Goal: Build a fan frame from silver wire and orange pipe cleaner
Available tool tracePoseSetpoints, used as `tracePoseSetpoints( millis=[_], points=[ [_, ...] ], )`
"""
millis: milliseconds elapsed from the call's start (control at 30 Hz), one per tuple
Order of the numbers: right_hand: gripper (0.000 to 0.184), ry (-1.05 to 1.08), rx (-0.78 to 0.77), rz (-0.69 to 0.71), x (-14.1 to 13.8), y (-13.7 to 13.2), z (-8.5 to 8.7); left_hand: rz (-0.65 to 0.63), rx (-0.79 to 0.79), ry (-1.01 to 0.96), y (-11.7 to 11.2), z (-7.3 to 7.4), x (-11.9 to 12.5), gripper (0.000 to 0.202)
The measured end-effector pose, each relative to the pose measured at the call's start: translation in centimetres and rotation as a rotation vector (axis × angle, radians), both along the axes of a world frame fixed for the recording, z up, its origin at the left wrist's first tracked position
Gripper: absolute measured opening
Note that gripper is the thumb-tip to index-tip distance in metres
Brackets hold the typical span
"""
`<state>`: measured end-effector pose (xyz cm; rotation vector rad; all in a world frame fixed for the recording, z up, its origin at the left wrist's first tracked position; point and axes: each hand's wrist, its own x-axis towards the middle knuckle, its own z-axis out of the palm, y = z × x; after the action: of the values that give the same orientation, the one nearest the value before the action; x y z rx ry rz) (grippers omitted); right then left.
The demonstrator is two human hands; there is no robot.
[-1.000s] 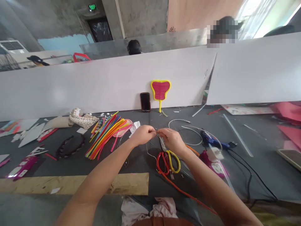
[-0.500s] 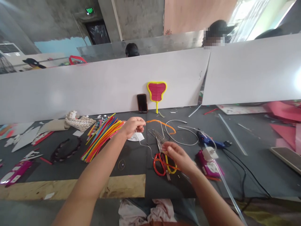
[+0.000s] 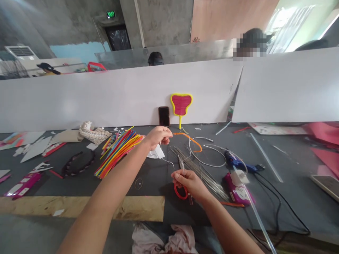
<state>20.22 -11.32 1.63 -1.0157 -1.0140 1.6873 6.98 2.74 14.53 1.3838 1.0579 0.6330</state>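
My left hand pinches the top of a thin bent wire frame, beside an orange fuzzy pipe cleaner that runs along the frame's upper right side. Lower down, the closed fingers of my right hand grip the frame's lower end. Beneath that hand lie scissors; one red handle loop shows, while the other loop is covered. Several straight metal wires are spread just right of the scissors. A bundle of coloured pipe cleaners lies left of my left hand.
A pink fan shape with yellow edging and a phone lean on the white partition. At right are a coiled grey cable, a blue glue gun and a purple power strip. A dark braided band lies left.
My right hand has come down and left onto the wire frame's lower end, now covering the scissors' yellow loop. The left hand keeps its pinch. The whole view has shifted slightly.
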Motion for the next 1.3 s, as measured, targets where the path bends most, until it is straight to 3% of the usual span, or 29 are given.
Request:
tracePoseSetpoints(
  millis=[200,333,500,633,800,933,1000,1067,1133,1200,1300],
  points=[
    [0.032,-0.093,0.012,-0.005,-0.4,-0.1,-0.1,0.001,0.027,0.013,0.2,-0.7,0.2,0.007],
    [0.038,-0.122,-0.001,0.027,-0.3,-0.2,-0.3,-0.079,-0.015,0.056,0.4,-1.7,-0.2,0.006],
    [0.053,-0.144,-0.031,0.161,1.0,-1.1,-0.9,-0.073,-0.097,0.080,1.2,-2.9,-1.6,0.009],
    [0.046,-0.195,-0.051,0.258,2.2,-2.8,-0.6,-0.003,-0.155,0.062,2.4,-3.9,-3.3,0.011],
    [0.028,-0.426,0.048,0.387,3.5,-5.4,0.8,0.052,-0.205,0.059,3.4,-5.3,-4.9,0.016],
    [0.024,-0.703,0.253,0.527,5.0,-6.0,2.2,0.026,-0.243,0.059,3.1,-6.4,-5.2,0.016],
    [0.024,-0.781,0.318,0.373,5.8,-5.2,2.7,-0.002,-0.257,0.064,2.7,-6.8,-5.0,0.016],
    [0.028,-0.826,0.359,0.070,6.3,-3.7,3.0,-0.037,-0.264,0.075,2.1,-7.1,-4.6,0.016],
    [0.032,-0.877,0.424,-0.142,6.5,-1.6,3.1,-0.078,-0.261,0.087,1.4,-7.3,-4.1,0.015],
    [0.032,-0.947,0.520,-0.241,6.3,0.5,3.2,-0.119,-0.250,0.099,0.8,-7.5,-3.6,0.014],
    [0.033,-1.032,0.637,-0.252,5.3,3.1,3.4,-0.159,-0.230,0.114,0.0,-7.7,-3.0,0.011]
  ],
)
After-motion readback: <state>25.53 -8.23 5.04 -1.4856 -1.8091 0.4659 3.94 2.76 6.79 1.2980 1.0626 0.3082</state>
